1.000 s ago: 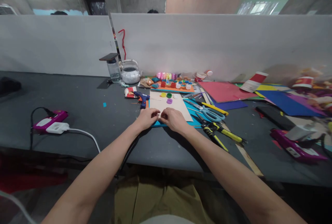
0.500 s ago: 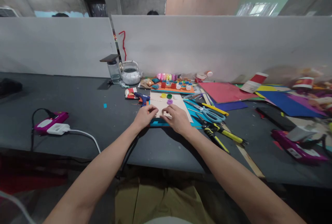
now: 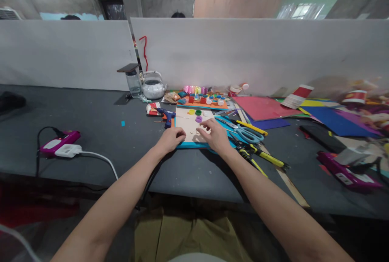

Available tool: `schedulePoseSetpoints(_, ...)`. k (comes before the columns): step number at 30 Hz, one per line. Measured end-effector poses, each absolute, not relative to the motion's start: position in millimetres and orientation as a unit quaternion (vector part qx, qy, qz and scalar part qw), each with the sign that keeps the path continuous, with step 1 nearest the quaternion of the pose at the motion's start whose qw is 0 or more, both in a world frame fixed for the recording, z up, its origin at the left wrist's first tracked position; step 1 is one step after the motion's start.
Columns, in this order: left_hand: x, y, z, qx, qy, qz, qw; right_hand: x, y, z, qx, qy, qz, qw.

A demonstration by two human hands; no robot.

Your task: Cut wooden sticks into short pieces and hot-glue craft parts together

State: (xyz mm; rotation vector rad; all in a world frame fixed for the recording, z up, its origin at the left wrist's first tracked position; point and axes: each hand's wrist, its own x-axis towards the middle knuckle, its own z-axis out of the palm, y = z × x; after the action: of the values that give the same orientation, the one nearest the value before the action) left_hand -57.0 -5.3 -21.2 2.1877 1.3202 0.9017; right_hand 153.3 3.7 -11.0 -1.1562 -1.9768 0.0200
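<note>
Framing a small fragment [image 3: 191, 133] on the cream sheet [image 3: 189, 124], between the left hand [image 3: 172, 138] and the right hand [image 3: 216, 134], about equally near each, with long axis unresolved. Bunching the left hand's grip, with any hold impossible to tell, and parting the right's, apparently holding nothing. Showing beyond, on the worktop [image 3: 100, 112], a kettle [image 3: 153, 89] and a bottle [image 3: 133, 84], with contents indiscernible.

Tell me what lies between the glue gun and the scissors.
In the head view, a pale sheet lies between the glue gun and the scissors, bearing small yellow, green, purple and white pieces; the right hand hangs over its right edge.
</note>
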Motion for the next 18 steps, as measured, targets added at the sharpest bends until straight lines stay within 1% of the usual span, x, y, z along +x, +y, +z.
schedulePoseSetpoints(4,-56.5,-5.6,-21.1,0.793,0.485,0.312,0.196,168.6,14.1,-11.5,-0.492,-0.727,0.03,0.477)
schedulePoseSetpoints(12,-54.6,-4.6,-23.3,0.786,0.509,0.311,0.161,177.4,17.0,-4.9,-0.491,-0.652,0.097,0.57)
schedulePoseSetpoints(18,-57.3,-4.1,-24.4,0.786,0.497,0.331,0.161,178.7,15.0,0.0,-0.463,-0.624,0.164,0.608)
